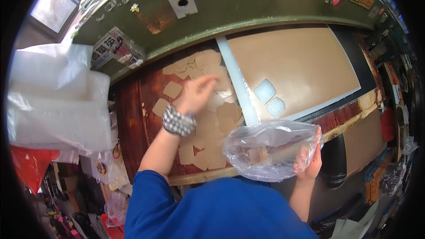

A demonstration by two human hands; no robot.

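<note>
A clear plastic bag (274, 128) hangs with its mouth wide at the near edge of the table. My right hand (310, 159) is closed on its right rim, partly seen through the film. Some tan pieces (258, 155) lie inside the bag. Over the table's left half, my left hand (199, 95) reaches out with its fingers stretched to the right and nothing visible in them; the fingers are slightly blurred. Beneath and around it, many flat tan cut pieces (188, 154) are spread and overlapping. A checked black-and-white band (178, 121) circles my left wrist.
Right of a pale blue strip (237, 75) lies a large tan sheet (301, 57) bearing two light-blue pieces (271, 97). A green machine beam (230, 4) with a red button (334, 1) spans the back. Stacked clear plastic bags (57, 102) stand at left.
</note>
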